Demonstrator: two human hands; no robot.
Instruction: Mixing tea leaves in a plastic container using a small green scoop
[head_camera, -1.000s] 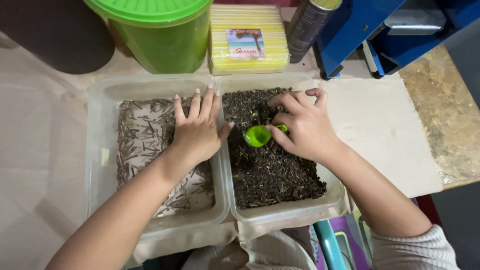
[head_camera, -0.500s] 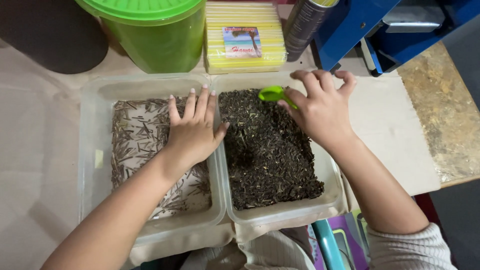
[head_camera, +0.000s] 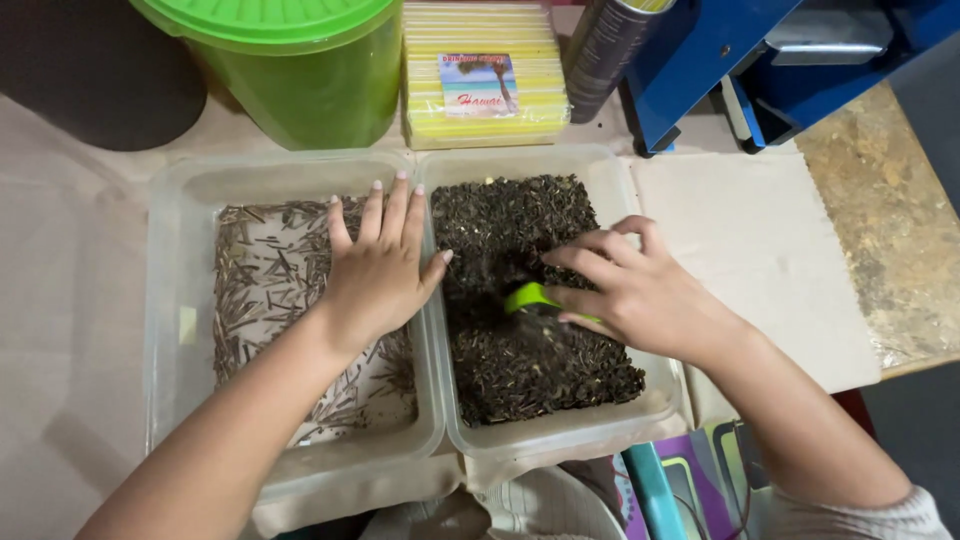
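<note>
The right hand (head_camera: 650, 295) has its fingers clamped on a small green scoop (head_camera: 530, 298), whose bowl is sunk in the dark loose leaves (head_camera: 520, 360) filling the right clear plastic tub (head_camera: 640, 410); the left hand (head_camera: 378, 270) lies flat, fingers slightly apart and holding nothing, its palm over the wall shared with the left clear tub (head_camera: 165, 300), fingertips pointing away from the person; that tub holds a thin scatter of pale slender stalks (head_camera: 260, 270); both tubs sit side by side, touching, on the bench (head_camera: 60, 300); behind them stand a green lidded bucket (head_camera: 300, 70), a yellow pack of straws (head_camera: 485, 70) and a blue machine (head_camera: 720, 50).
</note>
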